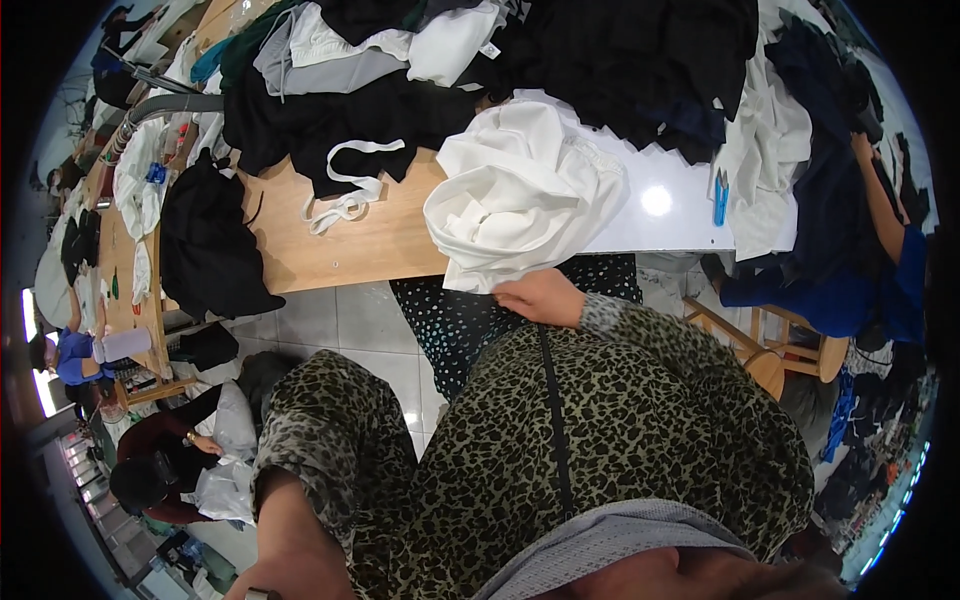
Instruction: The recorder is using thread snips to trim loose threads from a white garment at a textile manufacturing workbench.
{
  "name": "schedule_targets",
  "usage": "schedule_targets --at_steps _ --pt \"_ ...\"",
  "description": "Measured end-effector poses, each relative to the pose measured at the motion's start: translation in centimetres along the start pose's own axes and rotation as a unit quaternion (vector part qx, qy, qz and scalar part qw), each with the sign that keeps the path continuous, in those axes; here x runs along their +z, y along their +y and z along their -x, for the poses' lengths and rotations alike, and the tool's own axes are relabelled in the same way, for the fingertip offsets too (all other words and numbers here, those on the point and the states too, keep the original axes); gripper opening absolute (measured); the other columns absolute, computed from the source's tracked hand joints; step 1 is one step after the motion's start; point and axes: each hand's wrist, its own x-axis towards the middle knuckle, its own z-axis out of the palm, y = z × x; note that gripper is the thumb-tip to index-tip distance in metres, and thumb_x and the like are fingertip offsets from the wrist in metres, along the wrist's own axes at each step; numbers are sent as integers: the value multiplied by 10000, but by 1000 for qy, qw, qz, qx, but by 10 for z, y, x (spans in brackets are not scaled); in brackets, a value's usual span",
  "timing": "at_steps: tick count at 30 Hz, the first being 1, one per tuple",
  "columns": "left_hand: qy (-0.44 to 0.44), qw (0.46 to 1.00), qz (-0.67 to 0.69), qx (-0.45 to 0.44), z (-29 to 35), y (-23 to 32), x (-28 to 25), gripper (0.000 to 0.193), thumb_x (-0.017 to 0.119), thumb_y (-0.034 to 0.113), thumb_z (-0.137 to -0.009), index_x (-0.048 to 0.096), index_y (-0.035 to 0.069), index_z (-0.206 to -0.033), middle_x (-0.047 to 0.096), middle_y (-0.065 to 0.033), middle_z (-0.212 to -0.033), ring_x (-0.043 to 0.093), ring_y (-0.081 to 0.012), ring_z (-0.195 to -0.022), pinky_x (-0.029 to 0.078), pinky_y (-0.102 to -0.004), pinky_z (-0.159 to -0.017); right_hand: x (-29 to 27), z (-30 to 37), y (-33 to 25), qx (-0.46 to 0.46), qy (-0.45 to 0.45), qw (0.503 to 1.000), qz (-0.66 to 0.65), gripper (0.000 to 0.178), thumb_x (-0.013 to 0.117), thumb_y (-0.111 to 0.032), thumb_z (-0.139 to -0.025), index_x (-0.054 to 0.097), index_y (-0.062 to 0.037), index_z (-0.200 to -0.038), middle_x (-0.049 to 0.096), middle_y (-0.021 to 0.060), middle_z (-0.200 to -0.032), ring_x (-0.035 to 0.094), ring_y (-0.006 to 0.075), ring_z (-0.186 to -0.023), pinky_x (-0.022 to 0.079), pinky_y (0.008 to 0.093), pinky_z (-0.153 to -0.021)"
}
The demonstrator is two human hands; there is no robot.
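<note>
My right hand (543, 298) pinches the lower edge of a bunched white garment (535, 190) at the front edge of the table (350, 245). A gathered, elastic-looking band shows on the garment's right side, and its folds lie heaped on the tabletop. Of my left arm only the sleeve and bare forearm (295, 530) appear at the lower left. The left hand itself is beyond the lower edge of the picture. A loose white strip (350, 190) lies curled on the wood, left of the garment. Blue thread snips (720, 198) rest to its right.
Black clothes (630, 70) pile along the back of the table, with white and grey pieces (340, 50) on top. A black garment (205, 240) hangs at the left. One co-worker (165, 470) handles clear plastic bags at lower left; another (890, 280) sits right, near wooden stools (800, 355).
</note>
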Motion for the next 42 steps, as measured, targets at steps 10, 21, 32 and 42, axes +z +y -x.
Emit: schedule_targets --at_steps 10,21,32,42 --pt "18 999 -38 -8 -13 34 -19 128 484 -3 -769 435 24 -654 428 17 -636 391 -104 -517 328 -218 -442 28 -22 16 -37 13 978 203 287 584 -153 -766 601 -90 -1046 585 103 -615 607 276 -604 499 371 -571" --pt "65 998 -9 16 3 21 -25 98 461 73 -827 516 31 -757 530 9 -773 434 -80 -530 333 -223 -462 -168 1 -9 77 326 814 -474 150 485 -89 -913 532 -33 -1044 628 74 -853 597 146 -755 487 267 -695" --pt "114 992 40 -27 28 12 -14 161 507 151 -837 565 52 -949 509 -29 -895 457 -65 -635 348 -222 -459 -122 54 88 284 397 644 -589 265 396 -141 -936 515 -20 -1139 571 108 -1106 558 203 -1025 459 334 -892" --pt "-195 705 -78 -678 307 -11 75 261 675 81 -759 564 31 -990 545 -82 -846 544 -168 -657 454 -256 -572 -60 79 70 244 403 582 -663 481 480 -273 -924 341 -24 -1311 493 117 -1203 497 201 -1052 397 316 -895"
